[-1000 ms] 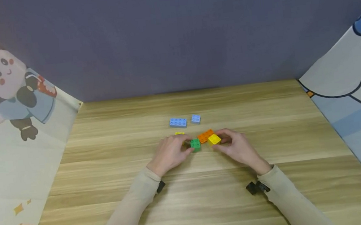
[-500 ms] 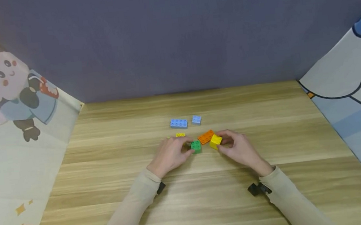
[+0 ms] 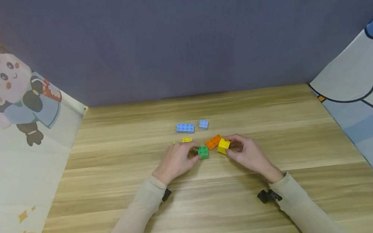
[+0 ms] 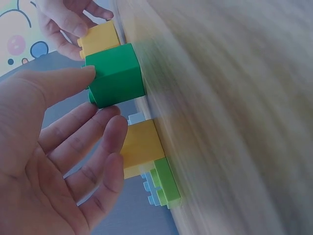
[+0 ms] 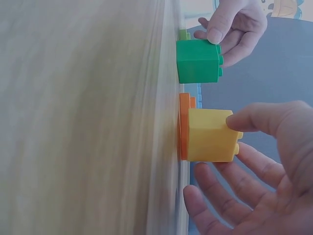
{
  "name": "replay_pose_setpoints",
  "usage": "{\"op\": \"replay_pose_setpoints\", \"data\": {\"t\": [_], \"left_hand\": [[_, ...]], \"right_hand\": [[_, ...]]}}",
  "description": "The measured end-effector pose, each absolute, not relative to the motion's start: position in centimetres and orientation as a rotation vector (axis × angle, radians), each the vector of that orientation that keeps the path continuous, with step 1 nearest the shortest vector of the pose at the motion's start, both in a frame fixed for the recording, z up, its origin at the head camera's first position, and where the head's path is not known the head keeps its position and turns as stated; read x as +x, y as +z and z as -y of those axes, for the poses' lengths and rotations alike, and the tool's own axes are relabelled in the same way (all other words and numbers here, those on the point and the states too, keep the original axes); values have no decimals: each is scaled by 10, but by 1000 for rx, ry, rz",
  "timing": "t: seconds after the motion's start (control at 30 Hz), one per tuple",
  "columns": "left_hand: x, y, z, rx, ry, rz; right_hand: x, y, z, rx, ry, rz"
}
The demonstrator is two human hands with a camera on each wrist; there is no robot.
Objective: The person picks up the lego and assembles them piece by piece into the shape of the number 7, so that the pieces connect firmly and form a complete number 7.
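Observation:
My left hand (image 3: 177,158) pinches a green square brick (image 3: 203,152) between thumb and fingers. In the left wrist view the green brick (image 4: 117,76) stands on the table, studs away from the wood. My right hand (image 3: 249,155) holds a yellow square brick (image 3: 224,146) by thumb and fingertips, at the near right end of a flat orange brick (image 3: 213,142). The right wrist view has the yellow brick (image 5: 211,135) in front of the orange one (image 5: 184,127); whether they touch I cannot tell. A gap separates the green and yellow bricks.
Behind the hands lie a long blue brick (image 3: 185,128) and a small blue brick (image 3: 203,124). Another yellow brick (image 3: 187,139) and a light green brick (image 4: 166,183) sit by my left hand, partly hidden in the head view. A dark wall (image 3: 179,38) closes the table's back.
The yellow brick in my right hand has shifted slightly right and turned, so more of its near side shows. My left hand and the green brick stay nearly still. The head view shifts a little.

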State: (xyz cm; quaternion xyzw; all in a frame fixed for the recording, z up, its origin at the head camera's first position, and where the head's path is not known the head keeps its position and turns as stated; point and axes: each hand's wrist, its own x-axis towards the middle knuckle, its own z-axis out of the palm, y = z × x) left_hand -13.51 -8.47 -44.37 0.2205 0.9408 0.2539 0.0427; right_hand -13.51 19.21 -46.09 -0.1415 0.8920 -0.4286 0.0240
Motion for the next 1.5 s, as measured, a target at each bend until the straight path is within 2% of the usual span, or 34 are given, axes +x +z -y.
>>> {"op": "replay_pose_setpoints", "data": {"t": [1.5], "left_hand": [[-134,-444,85,688,733,-2860]], "right_hand": [[-136,-448,-193,-461,-1415,-2782]]}}
